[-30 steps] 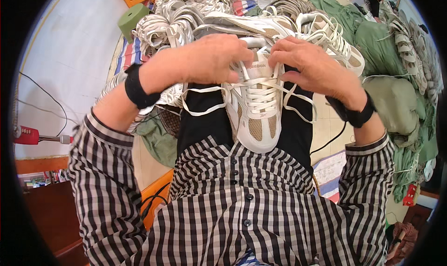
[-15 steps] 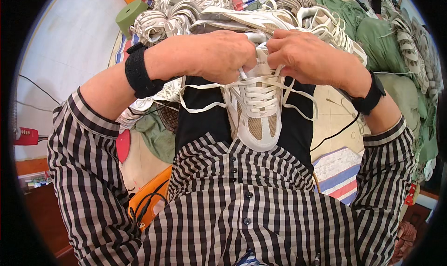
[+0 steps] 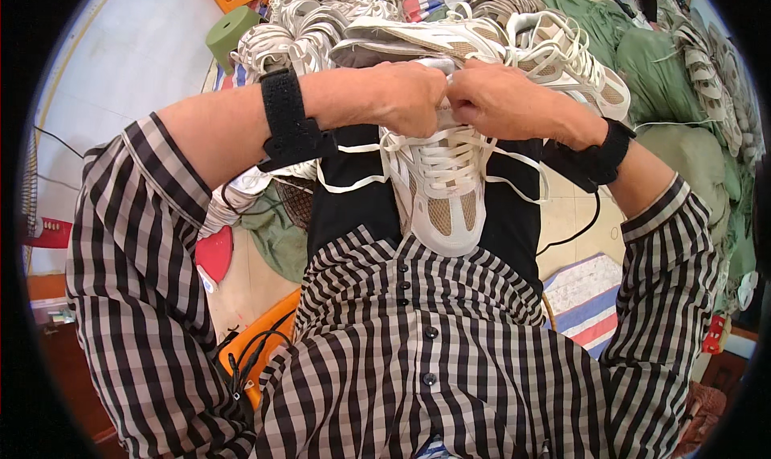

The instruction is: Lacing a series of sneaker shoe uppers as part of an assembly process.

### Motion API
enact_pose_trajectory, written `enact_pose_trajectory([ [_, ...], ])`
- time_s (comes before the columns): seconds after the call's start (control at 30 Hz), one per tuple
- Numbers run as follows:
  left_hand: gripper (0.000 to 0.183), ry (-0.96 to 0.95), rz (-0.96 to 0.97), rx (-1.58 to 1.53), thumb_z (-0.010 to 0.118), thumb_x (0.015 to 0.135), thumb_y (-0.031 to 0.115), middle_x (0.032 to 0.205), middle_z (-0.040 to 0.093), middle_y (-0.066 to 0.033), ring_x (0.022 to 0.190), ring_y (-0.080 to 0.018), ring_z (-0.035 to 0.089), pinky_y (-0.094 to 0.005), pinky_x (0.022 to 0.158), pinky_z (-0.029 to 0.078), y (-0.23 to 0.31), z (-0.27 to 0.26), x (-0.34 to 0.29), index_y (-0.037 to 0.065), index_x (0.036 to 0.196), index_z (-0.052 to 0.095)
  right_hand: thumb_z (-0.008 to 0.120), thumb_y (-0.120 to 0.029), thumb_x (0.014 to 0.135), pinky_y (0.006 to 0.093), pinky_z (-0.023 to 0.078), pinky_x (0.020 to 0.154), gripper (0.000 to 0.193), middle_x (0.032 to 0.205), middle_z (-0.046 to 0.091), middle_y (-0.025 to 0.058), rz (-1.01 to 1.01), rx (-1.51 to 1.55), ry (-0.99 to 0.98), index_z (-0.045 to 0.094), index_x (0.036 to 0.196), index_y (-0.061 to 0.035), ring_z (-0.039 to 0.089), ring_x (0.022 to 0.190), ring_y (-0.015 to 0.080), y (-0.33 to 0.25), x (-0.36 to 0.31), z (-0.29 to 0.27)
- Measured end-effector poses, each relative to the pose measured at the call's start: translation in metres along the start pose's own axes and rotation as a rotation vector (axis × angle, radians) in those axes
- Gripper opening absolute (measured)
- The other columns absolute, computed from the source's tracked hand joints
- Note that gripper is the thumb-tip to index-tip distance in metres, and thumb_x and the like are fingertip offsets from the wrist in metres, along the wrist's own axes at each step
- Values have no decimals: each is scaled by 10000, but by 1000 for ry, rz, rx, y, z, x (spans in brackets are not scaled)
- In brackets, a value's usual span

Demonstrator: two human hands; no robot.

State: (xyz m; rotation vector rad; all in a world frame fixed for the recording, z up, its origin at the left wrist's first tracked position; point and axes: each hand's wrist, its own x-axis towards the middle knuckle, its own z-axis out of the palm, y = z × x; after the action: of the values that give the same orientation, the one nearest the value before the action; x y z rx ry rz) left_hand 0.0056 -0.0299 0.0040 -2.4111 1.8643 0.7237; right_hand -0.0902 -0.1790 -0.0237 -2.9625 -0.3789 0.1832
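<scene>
A white and tan sneaker [image 3: 450, 218] rests on my lap with its toe toward me, and a white lace [image 3: 446, 158] criss-crosses its front. My left hand [image 3: 411, 97] is closed at the upper left of the shoe's opening, by the tongue. Opposite it, my right hand [image 3: 494, 99] is closed at the upper right of the opening. The two hands nearly meet over the tongue, and their curled fingers hide exactly which part of the upper they grip. Loose lace loops hang over my dark trousers on both sides of the shoe.
More white and tan sneakers [image 3: 554, 53] lie just beyond my hands. Bundles of shoe parts [image 3: 301, 37] are heaped behind, near a green stool [image 3: 233, 33]. Green cloth [image 3: 654, 65] is piled at right. An orange crate [image 3: 269, 338] with black cables stands at my left.
My hands have come closer together over the tongue, the left moving right and the right moving slightly left. The sneaker stays nearly in place.
</scene>
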Motion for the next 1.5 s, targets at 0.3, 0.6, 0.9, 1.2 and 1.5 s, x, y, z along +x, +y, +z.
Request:
enact_pose_trajectory([
  [0.3,128,577,530,141,608,724,54,913,525,-134,874,-310,566,-421,661,493,29,38,-29,21,837,558,587,-88,843,378,441,677,113,753,586,115,-97,536,378,565,882,16,535,692,211,8,-6,16],
  [0.6,268,143,1005,-537,627,660,22,919,462,-160,839,-316,548,-412,650,505,140,88,-80,-61,867,479,529,-118,834,479,480,703,209,710,588,250,-613,816,381,581,754,68,597,723,403,-133,39,-55],
  [0.9,134,744,978,-402,639,698,147,943,538,-164,841,-291,559,-375,686,516,144,7,-71,27,733,590,549,-186,955,242,492,649,202,955,664,30,-84,842,372,602,1070,-29,605,751,89,-49,-9,-55],
  [1.2,184,801,331,-452,634,853,153,823,642,-29,738,-92,618,-248,622,511,-31,-77,25,24,981,659,614,-5,824,419,503,718,292,1008,618,160,109,509,498,572,1111,-34,619,835,353,-35,-92,51],
  [1.5,126,502,-156,-626,633,849,79,822,675,-47,753,-122,604,-269,729,491,-32,66,-80,-11,939,635,616,-32,845,436,478,615,100,779,608,153,209,270,594,581,938,-23,620,740,359,-14,-95,86],
])
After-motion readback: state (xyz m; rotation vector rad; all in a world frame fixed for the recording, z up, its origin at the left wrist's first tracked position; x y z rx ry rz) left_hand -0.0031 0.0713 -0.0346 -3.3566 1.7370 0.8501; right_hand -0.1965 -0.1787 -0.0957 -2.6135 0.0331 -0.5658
